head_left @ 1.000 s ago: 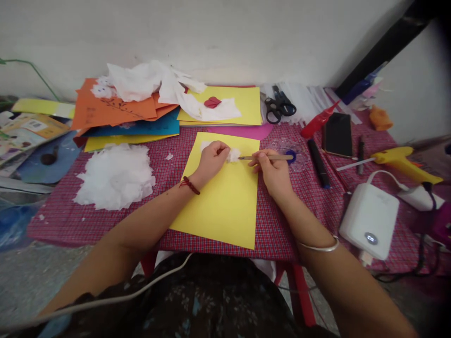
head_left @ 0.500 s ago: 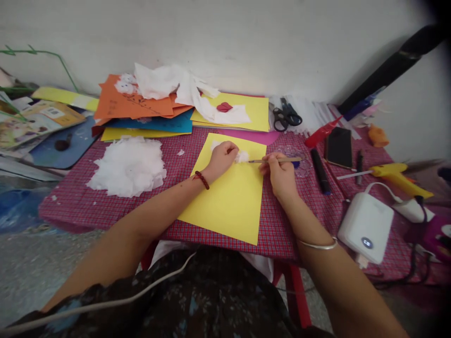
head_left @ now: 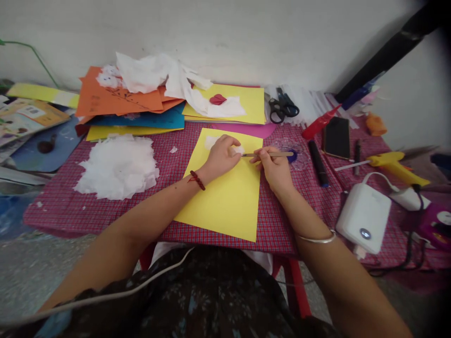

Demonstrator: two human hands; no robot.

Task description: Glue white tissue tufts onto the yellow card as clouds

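My right hand [head_left: 276, 170] pinches a thin light-brown stick [head_left: 284, 154] held nearly level over the top of a yellow sheet of paper [head_left: 227, 197]. Its left tip meets a small white tissue piece [head_left: 238, 149]. Around that tissue curl the fingers of my left hand [head_left: 222, 157], closed on it just above the sheet. Another white tissue patch [head_left: 210, 141] lies on the sheet near its upper left corner, partly behind my left hand. Beyond my right hand, a clear patterned dish [head_left: 301, 146] sits with something dark blue in it.
To the left is a pile of white tissue squares [head_left: 118, 166]. Orange cards [head_left: 137, 101], yellow sheets [head_left: 252, 101] and scissors [head_left: 283, 107] lie along the wall. On the right are a red tube [head_left: 320, 123], a black marker [head_left: 318, 164], a yellow glue gun [head_left: 392, 166] and a white power bank [head_left: 364, 218].
My left hand's fingers have come round the tissue piece at the stick's tip. The stick has shifted slightly left relative to the sheet. The whole view has tilted a little.
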